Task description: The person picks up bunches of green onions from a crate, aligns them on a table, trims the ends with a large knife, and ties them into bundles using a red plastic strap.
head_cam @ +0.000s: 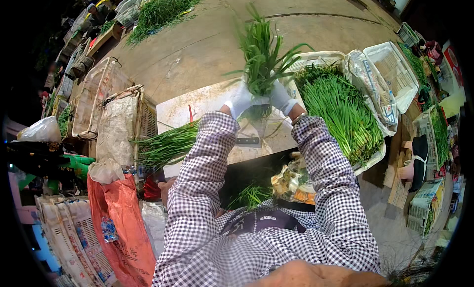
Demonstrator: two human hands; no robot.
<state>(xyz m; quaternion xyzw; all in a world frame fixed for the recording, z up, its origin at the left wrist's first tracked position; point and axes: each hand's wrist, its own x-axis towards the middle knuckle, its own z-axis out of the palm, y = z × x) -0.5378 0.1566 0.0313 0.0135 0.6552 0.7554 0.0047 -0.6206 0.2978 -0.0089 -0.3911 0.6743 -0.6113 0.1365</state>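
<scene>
Both my hands wear white gloves and are raised over a whitish board (207, 94). My left hand (238, 97) and my right hand (282, 95) grip a bunch of green, chive-like stalks (261, 61) from either side. Its leafy tops point away from me and blur a little. Below my hands lies a knife, its dark riveted handle (247, 140) near the board's front edge; its blade is partly hidden. More cut stalks (170, 142) lie at the board's left, by a thin red strip (190, 113).
A white plastic crate (377, 157) at the right holds many green stalks (337, 105). Other crates (100, 90) and a red plastic sack (118, 220) stand at the left. A larger heap of greens (163, 11) lies on the concrete floor, with a person (98, 15) beyond.
</scene>
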